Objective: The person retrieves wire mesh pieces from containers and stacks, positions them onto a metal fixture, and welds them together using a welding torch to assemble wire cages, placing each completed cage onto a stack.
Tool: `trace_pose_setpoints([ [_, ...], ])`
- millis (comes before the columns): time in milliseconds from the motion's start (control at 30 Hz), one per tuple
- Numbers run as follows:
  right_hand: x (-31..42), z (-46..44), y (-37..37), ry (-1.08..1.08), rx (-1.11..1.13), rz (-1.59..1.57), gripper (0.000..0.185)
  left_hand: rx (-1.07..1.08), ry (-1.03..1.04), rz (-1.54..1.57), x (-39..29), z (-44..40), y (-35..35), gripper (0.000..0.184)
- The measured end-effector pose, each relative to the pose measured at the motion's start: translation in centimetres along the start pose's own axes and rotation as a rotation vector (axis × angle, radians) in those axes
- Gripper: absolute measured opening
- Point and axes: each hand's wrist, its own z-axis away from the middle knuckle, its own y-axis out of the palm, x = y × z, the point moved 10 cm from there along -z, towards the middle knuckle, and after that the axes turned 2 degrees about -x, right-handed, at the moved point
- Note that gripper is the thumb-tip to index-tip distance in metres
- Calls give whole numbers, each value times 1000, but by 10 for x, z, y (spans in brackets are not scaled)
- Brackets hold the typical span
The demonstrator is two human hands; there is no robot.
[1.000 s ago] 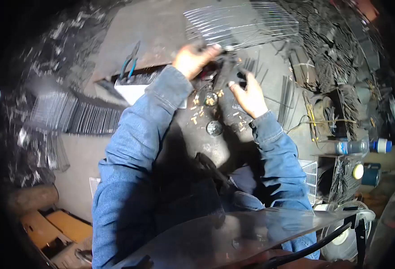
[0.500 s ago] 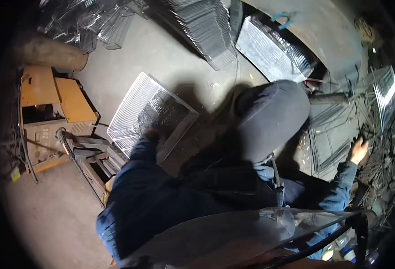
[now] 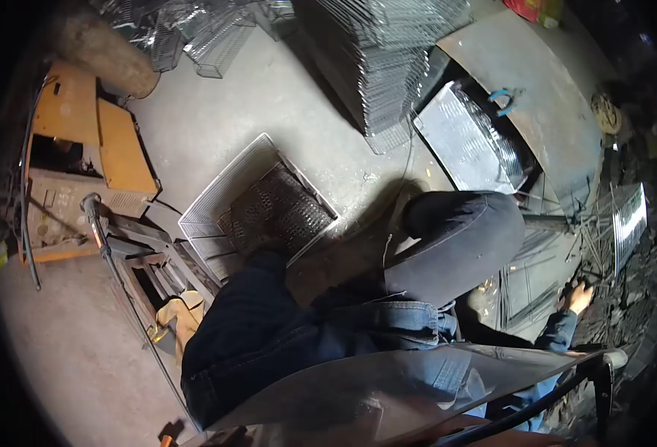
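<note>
My left arm reaches down to a white wire basket (image 3: 231,182) on the floor left of centre. My left hand (image 3: 267,249) is in dark shadow at the basket's near side, and its fingers cannot be made out. Dark mesh pieces (image 3: 280,208) lie inside the basket. Far to the right, my right hand (image 3: 579,298) rests beside a heap of dark thin rods (image 3: 593,257); its fingertips are hidden among dark material. A shiny wire panel (image 3: 629,229) leans just beyond it.
Stacked wire racks (image 3: 395,67) stand at the top centre. Right of them are a white ribbed box (image 3: 466,138) and blue-handled pliers (image 3: 501,100) on a metal sheet (image 3: 537,89). A yellow machine (image 3: 123,149) and metal frame (image 3: 149,238) stand at left.
The view has swung left from the work area to the basket over the last second. My left hand has gone from the work area to the basket; my right hand now lies by the rods.
</note>
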Motion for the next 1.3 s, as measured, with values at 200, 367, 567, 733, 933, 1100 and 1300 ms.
trace_pose_setpoints([
  [200,-4,7,14,203,108,-359,37,29,52,-92,2,-9,-21,18],
  [367,-14,2,21,268,113,-460,30,108,171,-322,-18,9,-63,13],
  [567,-21,-13,22,105,85,-306,46,-112,803,-498,-174,124,-217,6],
  [733,-17,6,-1,49,-134,-90,66,34,1272,772,-345,285,-312,36],
  [933,74,98,-64,-41,-98,-744,29,373,1332,835,-484,311,-261,28],
  [1100,209,203,-137,-749,-144,-509,43,570,1327,1009,-555,374,-181,29],
  [1300,207,224,-129,-763,-238,-567,39,829,1066,917,-587,418,-97,31],
])
